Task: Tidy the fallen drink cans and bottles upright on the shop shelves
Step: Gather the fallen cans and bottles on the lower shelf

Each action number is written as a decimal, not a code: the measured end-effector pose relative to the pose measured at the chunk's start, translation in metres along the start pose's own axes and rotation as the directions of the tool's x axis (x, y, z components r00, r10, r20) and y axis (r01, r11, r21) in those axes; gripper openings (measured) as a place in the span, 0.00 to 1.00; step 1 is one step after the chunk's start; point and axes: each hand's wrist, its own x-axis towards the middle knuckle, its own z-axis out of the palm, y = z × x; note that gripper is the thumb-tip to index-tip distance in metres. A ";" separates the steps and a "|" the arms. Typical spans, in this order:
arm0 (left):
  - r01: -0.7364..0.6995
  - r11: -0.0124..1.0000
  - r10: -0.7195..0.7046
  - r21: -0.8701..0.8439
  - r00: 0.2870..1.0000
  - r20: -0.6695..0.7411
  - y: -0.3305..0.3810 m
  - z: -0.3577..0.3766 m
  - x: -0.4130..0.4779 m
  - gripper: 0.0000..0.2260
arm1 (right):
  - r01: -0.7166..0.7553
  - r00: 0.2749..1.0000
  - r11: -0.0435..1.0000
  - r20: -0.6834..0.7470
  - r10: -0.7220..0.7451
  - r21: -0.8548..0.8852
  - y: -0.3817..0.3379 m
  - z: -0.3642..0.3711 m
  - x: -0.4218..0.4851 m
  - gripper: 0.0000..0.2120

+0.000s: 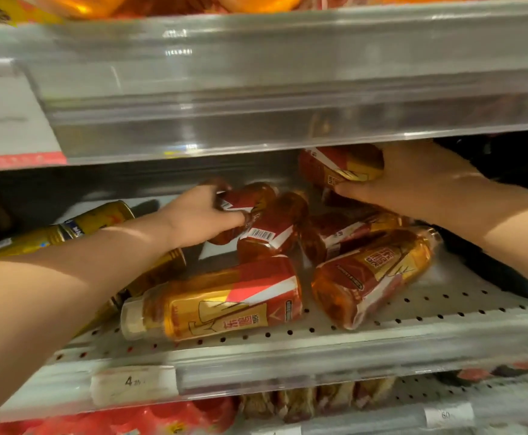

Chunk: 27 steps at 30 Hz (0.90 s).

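Nearest, along the lip of the perforated shelf (444, 309), the front bottle (225, 306) lies on its side, its long axis almost parallel to the edge and its white cap to the left. Just right of it, the slanted bottle (372, 274) lies with its base towards the camera and its neck pointing away and to the right. Behind these, more bottles are heaped across one another, and gold cans (99, 218) lie on their sides at the left, one partly under the left forearm. The left hand (200, 211), the nearer of the two, reaches into the heap with thumb and fingers curled round the left bottle (250, 197). That bottle lies tilted, its axis running away and rightward from the palm, though blur hides which end is the cap. Farther in and higher, the right hand (413, 180) clasps the raised bottle (341, 164) from its right side, holding it clear above the heap. Its axis is roughly crosswise, and it sits close under the clear rail of the upper shelf (256, 89). Standing it up probably means swinging one end down, and headroom under that rail looks tight. Bare shelf shows at the right front. The back is dark, so the room there cannot be judged.
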 end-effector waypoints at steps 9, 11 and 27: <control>0.032 0.971 -0.067 0.237 0.988 0.142 -0.015 -0.019 0.010 0.23 | 0.107 0.994 0.994 -0.004 -0.107 -0.034 -0.026 0.040 0.047 0.40; 0.073 0.952 -0.118 0.299 0.984 0.134 -0.020 -0.025 0.012 0.22 | 0.082 0.996 0.996 0.031 -0.081 -0.032 -0.030 0.050 0.059 0.37; 0.046 0.903 -0.122 0.428 0.980 0.154 -0.025 -0.032 0.024 0.18 | 0.114 0.974 0.993 0.200 -0.104 -0.035 -0.047 0.076 0.123 0.37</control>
